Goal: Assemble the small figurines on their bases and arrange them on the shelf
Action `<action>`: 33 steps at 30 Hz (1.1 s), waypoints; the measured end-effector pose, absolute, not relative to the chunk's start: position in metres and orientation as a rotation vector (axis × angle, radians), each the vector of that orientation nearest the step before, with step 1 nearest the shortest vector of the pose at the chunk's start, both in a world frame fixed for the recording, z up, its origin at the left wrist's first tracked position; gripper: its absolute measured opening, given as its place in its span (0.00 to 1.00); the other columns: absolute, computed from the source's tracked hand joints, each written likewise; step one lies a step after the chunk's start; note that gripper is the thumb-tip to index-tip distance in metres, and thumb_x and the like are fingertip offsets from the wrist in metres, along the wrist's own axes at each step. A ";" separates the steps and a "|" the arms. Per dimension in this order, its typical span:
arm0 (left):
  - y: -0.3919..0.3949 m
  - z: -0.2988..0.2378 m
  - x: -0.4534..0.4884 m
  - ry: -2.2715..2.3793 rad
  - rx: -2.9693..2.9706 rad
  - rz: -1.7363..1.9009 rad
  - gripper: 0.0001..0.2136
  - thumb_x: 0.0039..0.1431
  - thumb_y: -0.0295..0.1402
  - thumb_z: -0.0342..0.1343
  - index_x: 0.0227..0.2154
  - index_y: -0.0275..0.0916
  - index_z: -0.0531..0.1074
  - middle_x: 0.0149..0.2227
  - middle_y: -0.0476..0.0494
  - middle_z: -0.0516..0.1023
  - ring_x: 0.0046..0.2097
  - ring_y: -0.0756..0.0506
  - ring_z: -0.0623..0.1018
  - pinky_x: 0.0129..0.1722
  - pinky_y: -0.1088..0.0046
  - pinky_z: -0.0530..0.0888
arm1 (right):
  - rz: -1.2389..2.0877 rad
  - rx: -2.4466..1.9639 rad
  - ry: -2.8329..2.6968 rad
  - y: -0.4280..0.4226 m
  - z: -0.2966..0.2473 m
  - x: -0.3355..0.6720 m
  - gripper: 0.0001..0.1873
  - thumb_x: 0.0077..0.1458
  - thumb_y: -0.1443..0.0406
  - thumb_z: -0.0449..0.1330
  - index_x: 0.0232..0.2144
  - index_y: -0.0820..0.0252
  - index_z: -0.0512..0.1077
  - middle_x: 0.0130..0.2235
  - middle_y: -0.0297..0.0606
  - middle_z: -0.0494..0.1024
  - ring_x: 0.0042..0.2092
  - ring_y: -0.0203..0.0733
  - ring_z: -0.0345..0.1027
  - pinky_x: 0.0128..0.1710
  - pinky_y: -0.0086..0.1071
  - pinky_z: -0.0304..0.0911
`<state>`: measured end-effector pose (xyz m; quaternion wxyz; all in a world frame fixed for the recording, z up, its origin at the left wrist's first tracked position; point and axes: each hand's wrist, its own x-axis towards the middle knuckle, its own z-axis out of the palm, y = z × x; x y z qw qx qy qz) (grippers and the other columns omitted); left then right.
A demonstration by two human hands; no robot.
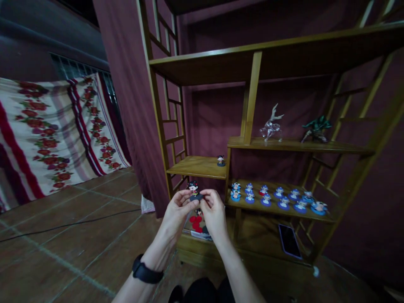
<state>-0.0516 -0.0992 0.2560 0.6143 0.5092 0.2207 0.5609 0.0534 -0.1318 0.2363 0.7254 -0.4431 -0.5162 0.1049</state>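
Note:
Both my hands hold one small figurine [193, 188] with black hair, upright on a dark round base. My left hand [177, 210] is closed on it from the left, thumb along the base. My right hand [215, 212] pinches the base's right edge. Below and partly behind my hands lies a box [202, 235] with red round pieces [196, 223] and another dark-haired figurine [198, 212], partly hidden. A similar figurine [221, 160] stands at the right end of the small left shelf [195, 166].
A wooden shelf unit [202, 57] fills the front. Several blue-and-white figurines [265, 199] stand in rows on the lower right shelf. Above are a clear figure [271, 126] and a green figure [316, 127]. A phone [289, 240] lies at the bottom. A cable [72, 221] crosses the floor.

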 end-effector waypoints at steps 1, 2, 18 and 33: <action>-0.099 0.256 -0.050 0.513 1.165 1.279 0.20 0.36 0.27 0.66 0.35 0.37 0.69 0.37 0.46 0.76 0.39 0.50 0.76 0.43 0.73 0.69 | 0.242 -0.977 -1.132 -0.131 0.235 0.055 0.11 0.49 0.72 0.52 0.35 0.58 0.68 0.36 0.35 0.72 0.36 0.35 0.68 0.37 0.29 0.66; -0.098 0.256 -0.048 0.518 1.156 1.268 0.19 0.36 0.27 0.66 0.35 0.37 0.69 0.37 0.46 0.76 0.39 0.50 0.76 0.42 0.73 0.69 | 0.250 -0.979 -1.129 -0.130 0.235 0.056 0.10 0.49 0.71 0.52 0.35 0.58 0.68 0.36 0.35 0.72 0.36 0.35 0.68 0.37 0.29 0.66; -0.069 0.261 -0.018 0.525 1.209 1.262 0.23 0.33 0.25 0.67 0.37 0.35 0.69 0.35 0.47 0.75 0.37 0.51 0.74 0.42 0.72 0.68 | 0.339 -1.028 -1.060 -0.129 0.178 0.082 0.12 0.53 0.67 0.51 0.40 0.58 0.68 0.37 0.39 0.75 0.37 0.38 0.71 0.36 0.32 0.68; -0.031 0.271 0.012 0.439 1.339 1.333 0.24 0.31 0.25 0.67 0.36 0.36 0.68 0.37 0.44 0.74 0.40 0.49 0.73 0.46 0.65 0.67 | 0.220 -1.756 -1.484 -0.179 -0.016 0.102 0.21 0.52 0.75 0.43 0.43 0.54 0.69 0.43 0.38 0.74 0.42 0.39 0.71 0.42 0.29 0.64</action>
